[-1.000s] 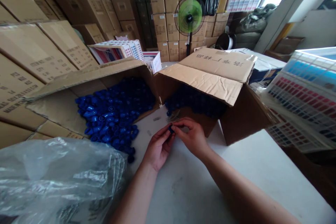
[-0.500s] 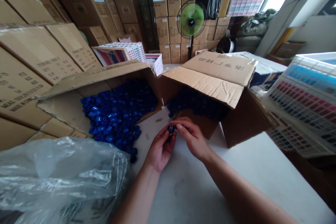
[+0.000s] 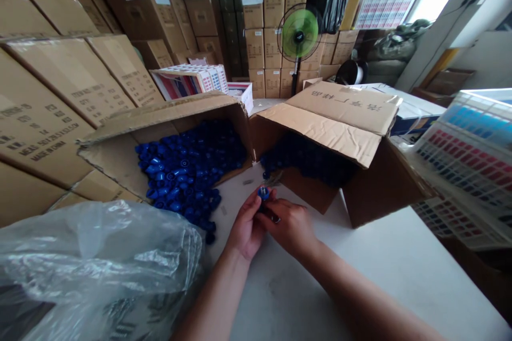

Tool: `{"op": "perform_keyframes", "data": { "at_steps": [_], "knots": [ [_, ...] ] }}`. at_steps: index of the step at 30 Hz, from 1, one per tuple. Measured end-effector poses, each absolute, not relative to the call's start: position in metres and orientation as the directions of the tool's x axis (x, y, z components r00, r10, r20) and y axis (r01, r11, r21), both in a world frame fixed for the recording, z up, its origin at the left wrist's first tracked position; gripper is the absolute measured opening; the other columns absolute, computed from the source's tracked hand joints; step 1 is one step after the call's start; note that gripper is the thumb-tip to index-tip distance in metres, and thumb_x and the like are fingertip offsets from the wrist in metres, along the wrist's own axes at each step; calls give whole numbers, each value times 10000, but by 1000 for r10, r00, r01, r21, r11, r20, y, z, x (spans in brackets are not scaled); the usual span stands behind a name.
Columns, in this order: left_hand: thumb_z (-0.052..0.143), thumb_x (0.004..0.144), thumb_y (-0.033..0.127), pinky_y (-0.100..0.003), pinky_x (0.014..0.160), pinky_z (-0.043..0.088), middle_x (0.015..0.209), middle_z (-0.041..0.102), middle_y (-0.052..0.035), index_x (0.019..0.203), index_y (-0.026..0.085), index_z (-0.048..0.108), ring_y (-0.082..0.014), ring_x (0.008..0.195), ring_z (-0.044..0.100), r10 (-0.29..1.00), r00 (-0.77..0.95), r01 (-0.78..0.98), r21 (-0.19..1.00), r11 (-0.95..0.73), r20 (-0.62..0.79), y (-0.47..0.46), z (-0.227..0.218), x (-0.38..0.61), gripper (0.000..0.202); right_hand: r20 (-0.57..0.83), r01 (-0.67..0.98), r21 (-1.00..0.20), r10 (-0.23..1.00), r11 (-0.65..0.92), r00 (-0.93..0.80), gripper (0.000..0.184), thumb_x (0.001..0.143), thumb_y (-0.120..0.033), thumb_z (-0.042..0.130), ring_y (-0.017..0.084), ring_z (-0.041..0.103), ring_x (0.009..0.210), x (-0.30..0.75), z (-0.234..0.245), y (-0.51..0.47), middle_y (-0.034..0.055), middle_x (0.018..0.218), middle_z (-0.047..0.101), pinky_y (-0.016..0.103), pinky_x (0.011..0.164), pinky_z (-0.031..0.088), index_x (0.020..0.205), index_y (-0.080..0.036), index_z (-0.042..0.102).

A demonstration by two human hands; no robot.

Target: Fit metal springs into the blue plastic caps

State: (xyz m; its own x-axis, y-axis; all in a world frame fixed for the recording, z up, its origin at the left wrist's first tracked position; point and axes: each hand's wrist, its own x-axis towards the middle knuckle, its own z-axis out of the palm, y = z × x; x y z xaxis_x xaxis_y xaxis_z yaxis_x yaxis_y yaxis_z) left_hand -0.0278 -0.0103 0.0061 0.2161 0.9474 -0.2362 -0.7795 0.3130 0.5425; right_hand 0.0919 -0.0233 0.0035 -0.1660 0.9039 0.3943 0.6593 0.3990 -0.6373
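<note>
My left hand (image 3: pixel 247 227) is closed on a small blue plastic part (image 3: pixel 263 193), pinched near the fingertips. A small pale or shiny piece shows on top of that part. My right hand (image 3: pixel 291 224) is closed right beside it, its fingers touching the left hand's grip. Something small, dark and shiny (image 3: pixel 276 219) shows under the right fingers; its kind I cannot make out. A heap of blue cap-like parts (image 3: pixel 180 176) spills from the left cardboard box (image 3: pixel 108 162) onto the white table (image 3: pixel 304 287). Small clear pieces (image 3: pixel 248 182) lie beyond my hands.
A second open box (image 3: pixel 384 186) on the right holds more blue parts (image 3: pixel 308 160). Clear plastic bagging (image 3: pixel 100 261) covers the left front. White plastic crates (image 3: pixel 468 144) stand at the right. Behind are a green fan (image 3: pixel 299 36) and stacked cartons (image 3: pixel 264 42).
My right hand has dropped lower and curled its fingers in. The blue part now shows upright above the left fingertips. The whole view has shifted slightly.
</note>
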Motion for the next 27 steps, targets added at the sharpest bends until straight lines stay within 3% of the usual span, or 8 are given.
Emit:
{"op": "perform_keyframes", "data": {
  "at_steps": [4, 7, 11, 13, 19, 24, 27],
  "knots": [
    [671, 799, 193, -222, 892, 522, 1063, 708, -41, 1035, 195, 676, -133, 1054, 647, 949, 220, -778, 547, 310, -226, -10, 6, -28, 236, 383, 648, -672, 917, 358, -109, 221, 847, -345, 566, 13, 479, 713, 85, 4, -24, 22, 846, 596, 112, 667, 298, 925, -198, 711],
    [649, 815, 191, -232, 867, 530, 1057, 709, -50, 1027, 183, 679, -145, 1038, 652, 960, 212, -791, 545, 278, -183, -9, 9, -29, 214, 355, 535, -766, 928, 357, -111, 240, 806, -322, 588, 2, 502, 728, 93, 18, -25, 16, 870, 595, 84, 669, 351, 979, -196, 697],
    [642, 815, 156, -266, 938, 521, 1040, 713, -34, 1017, 180, 680, -148, 1027, 657, 965, 206, -825, 501, 261, -163, -9, 10, -28, 206, 203, 183, -961, 978, 208, -47, 329, 786, -346, 603, 17, 554, 806, 112, 33, -14, 45, 957, 590, 82, 726, 454, 1020, -116, 622],
    [649, 812, 157, -277, 955, 521, 1040, 711, -30, 1022, 187, 677, -152, 1030, 658, 956, 226, -825, 486, 289, -185, -9, 9, -26, 214, 122, -13, -993, 992, 121, -16, 393, 765, -383, 638, 22, 554, 789, 118, 34, -6, 59, 949, 587, 94, 716, 472, 1017, -90, 571],
    [664, 798, 150, -225, 849, 562, 1042, 705, -42, 1034, 182, 660, -130, 954, 678, 948, 254, -795, 517, 318, -194, -11, 7, -25, 239, -30, -329, -943, 998, -48, -59, 560, 740, -467, 683, 45, 578, 815, 121, 29, 5, 40, 986, 590, 176, 796, 510, 1183, -164, 522],
    [685, 781, 152, -228, 850, 565, 1018, 705, -41, 1035, 176, 655, -130, 944, 678, 944, 257, -780, 533, 328, -206, -12, 6, -23, 257, -169, -491, -848, 980, -198, -102, 552, 670, -471, 740, 64, 580, 886, 121, 26, 8, 59, 1055, 582, 190, 830, 503, 1058, -115, 575],
    [688, 780, 152, -223, 846, 563, 1021, 705, -44, 1033, 170, 659, -122, 926, 678, 943, 254, -773, 540, 332, -217, -12, 3, -22, 256, -210, -538, -807, 970, -244, -125, 616, 638, -434, 768, 58, 580, 851, 121, 22, 10, 43, 1030, 582, 187, 800, 498, 1139, -147, 554]
  ]
}}
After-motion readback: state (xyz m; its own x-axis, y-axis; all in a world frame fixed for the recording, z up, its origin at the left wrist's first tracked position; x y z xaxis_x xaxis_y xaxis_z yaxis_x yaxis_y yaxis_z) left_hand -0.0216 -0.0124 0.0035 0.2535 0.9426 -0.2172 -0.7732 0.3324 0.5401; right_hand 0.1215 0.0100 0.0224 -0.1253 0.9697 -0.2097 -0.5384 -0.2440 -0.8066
